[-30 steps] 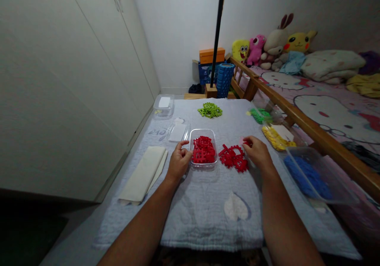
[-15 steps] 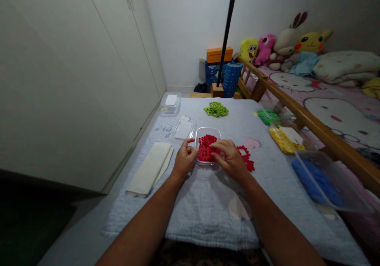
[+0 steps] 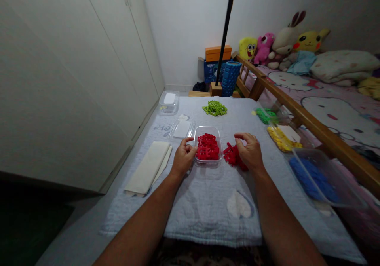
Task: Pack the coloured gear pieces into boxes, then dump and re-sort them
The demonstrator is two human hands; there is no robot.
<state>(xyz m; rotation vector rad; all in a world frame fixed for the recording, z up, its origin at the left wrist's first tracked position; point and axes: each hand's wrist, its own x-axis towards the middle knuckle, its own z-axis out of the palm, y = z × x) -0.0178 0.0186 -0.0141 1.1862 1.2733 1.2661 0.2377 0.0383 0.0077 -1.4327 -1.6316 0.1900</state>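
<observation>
A clear plastic container [image 3: 221, 130] stands on the cloth in front of me, with red flat lattice-like plastic pieces [image 3: 208, 147] heaped inside. At its left wall, my left hand [image 3: 183, 155] grips the rim side between thumb and fingers. More red pieces [image 3: 233, 155] lie in a loose pile on the cloth right of the container. Over the right part of that pile is my right hand [image 3: 249, 151], its fingers curved and the thumb apart from them. It partly hides the pile, and no piece shows lifted in it.
Lime-green pieces [image 3: 215, 108] lie farther back. Left are a clear lid [image 3: 181, 129], folded cream cloth [image 3: 148, 167] and another clear box [image 3: 169, 103]. Containers of green [image 3: 266, 116], yellow [image 3: 283, 139] and blue pieces [image 3: 313, 179] line the right side beside a wooden bed rail [image 3: 285, 99].
My right hand has moved right, out of the container to the loose red pile. My left hand stays at the container's left wall. The view has shifted slightly.
</observation>
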